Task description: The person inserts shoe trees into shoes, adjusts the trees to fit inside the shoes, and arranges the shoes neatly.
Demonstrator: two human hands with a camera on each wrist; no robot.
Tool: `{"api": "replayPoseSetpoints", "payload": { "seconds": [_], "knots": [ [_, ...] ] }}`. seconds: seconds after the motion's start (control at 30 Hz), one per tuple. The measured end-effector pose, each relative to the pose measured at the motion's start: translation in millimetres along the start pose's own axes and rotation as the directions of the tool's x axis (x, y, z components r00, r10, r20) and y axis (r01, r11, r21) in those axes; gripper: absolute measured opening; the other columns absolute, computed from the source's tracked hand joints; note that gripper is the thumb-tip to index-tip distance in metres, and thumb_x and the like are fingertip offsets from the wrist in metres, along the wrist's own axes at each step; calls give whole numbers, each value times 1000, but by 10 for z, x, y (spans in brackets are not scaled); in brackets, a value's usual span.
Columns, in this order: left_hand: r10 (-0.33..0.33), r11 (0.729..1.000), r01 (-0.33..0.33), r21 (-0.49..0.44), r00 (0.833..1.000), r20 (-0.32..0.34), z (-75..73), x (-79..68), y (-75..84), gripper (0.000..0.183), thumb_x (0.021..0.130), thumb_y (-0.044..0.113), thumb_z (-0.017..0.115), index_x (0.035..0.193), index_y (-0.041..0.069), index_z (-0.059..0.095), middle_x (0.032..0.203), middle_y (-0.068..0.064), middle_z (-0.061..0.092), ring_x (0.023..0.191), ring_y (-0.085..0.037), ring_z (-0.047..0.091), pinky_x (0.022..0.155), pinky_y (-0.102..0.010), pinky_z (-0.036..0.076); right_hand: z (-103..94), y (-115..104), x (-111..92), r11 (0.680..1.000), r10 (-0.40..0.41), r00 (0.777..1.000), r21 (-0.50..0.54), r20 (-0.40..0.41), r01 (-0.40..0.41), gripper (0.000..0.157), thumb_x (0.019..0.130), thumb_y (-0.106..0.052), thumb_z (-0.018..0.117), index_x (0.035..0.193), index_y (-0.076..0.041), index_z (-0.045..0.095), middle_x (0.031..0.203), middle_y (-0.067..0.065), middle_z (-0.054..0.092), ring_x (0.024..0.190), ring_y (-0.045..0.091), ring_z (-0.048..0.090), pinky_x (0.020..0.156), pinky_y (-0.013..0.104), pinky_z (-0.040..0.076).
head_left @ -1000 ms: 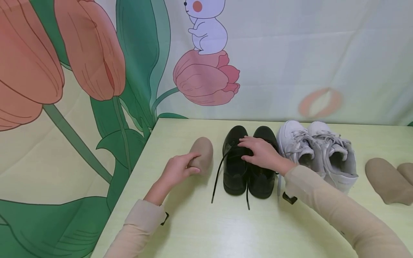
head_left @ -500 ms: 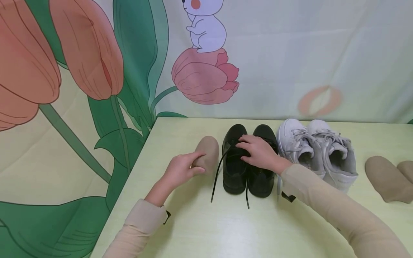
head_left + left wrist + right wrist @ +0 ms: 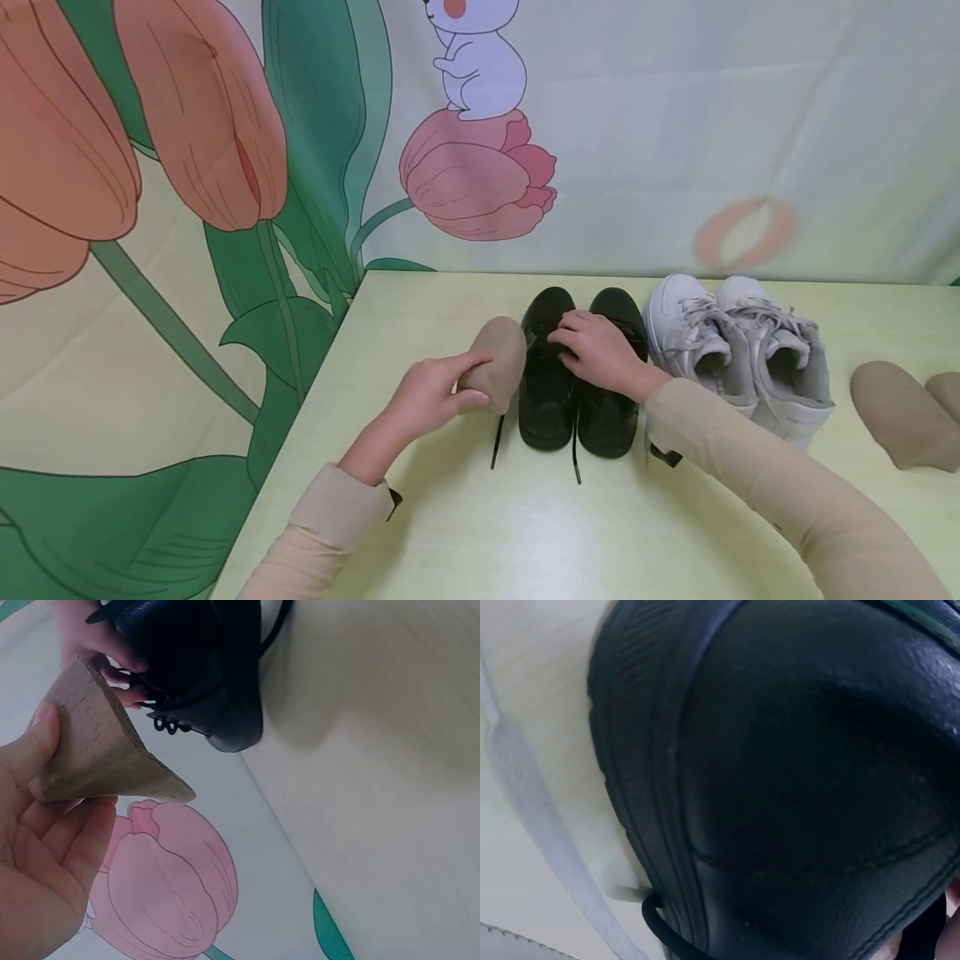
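Note:
My left hand [image 3: 431, 396] pinches a tan molded-cardboard shoe insert [image 3: 498, 358] by its near edge, thumb on one side and fingers on the other. The insert is raised, its rounded end pointing away, just left of the left black shoe [image 3: 546, 417]. In the left wrist view the insert [image 3: 97, 742] shows its folded open end. My right hand [image 3: 603, 354] reaches over the right black shoe [image 3: 609, 429], its curled fingers holding the left shoe at the laced opening. Its fingers [image 3: 120, 656] show beside the eyelets in the left wrist view. Black laces hang loose.
White lace-up sneakers [image 3: 738, 350] stand right of the black pair, with a white lace [image 3: 540, 817] hanging close by. Two more tan inserts [image 3: 903, 417] lie at the far right. Behind the pale table [image 3: 525, 533] hangs a tulip-printed cloth [image 3: 615, 167].
My left hand has lifted the insert and moved it right, up to the left black shoe, where it now covers part of the loose lace. The right hand has barely moved.

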State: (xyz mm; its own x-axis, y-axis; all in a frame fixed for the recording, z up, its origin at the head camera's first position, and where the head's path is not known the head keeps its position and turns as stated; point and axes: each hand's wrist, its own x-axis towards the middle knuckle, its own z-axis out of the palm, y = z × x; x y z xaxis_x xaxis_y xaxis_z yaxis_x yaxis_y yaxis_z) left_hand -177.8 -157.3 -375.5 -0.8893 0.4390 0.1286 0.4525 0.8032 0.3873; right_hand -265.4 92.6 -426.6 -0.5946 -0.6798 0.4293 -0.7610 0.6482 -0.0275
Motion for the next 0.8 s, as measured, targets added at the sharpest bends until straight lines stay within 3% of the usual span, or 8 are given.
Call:
{"api": "replayPoseSetpoints", "payload": {
  "seconds": [0.3,0.47,0.8],
  "knots": [
    [56,998,-56,-12,998,3,-37,-17,99,49,77,31,65,121,15,53,90,1,66,60,-7,44,62,-21,40,26,1,17,999,16,998,43,-67,-13,5,77,-9,65,81,-9,68,82,5,60,86,23,55,76,36,46],
    [72,997,-72,-20,997,13,-60,-36,140,49,77,31,65,122,15,53,82,3,64,57,-7,42,61,-21,40,19,-10,23,997,45,997,63,-70,-40,6,78,-8,64,82,-9,69,82,5,60,86,22,56,77,35,46],
    [95,995,-94,-15,995,33,-49,-62,198,49,76,31,66,121,16,54,87,3,65,60,-6,44,66,-21,42,3,-34,44,988,111,991,113,-75,-102,6,77,-6,64,81,-7,69,81,5,60,80,22,57,74,35,47]
  ]
}}
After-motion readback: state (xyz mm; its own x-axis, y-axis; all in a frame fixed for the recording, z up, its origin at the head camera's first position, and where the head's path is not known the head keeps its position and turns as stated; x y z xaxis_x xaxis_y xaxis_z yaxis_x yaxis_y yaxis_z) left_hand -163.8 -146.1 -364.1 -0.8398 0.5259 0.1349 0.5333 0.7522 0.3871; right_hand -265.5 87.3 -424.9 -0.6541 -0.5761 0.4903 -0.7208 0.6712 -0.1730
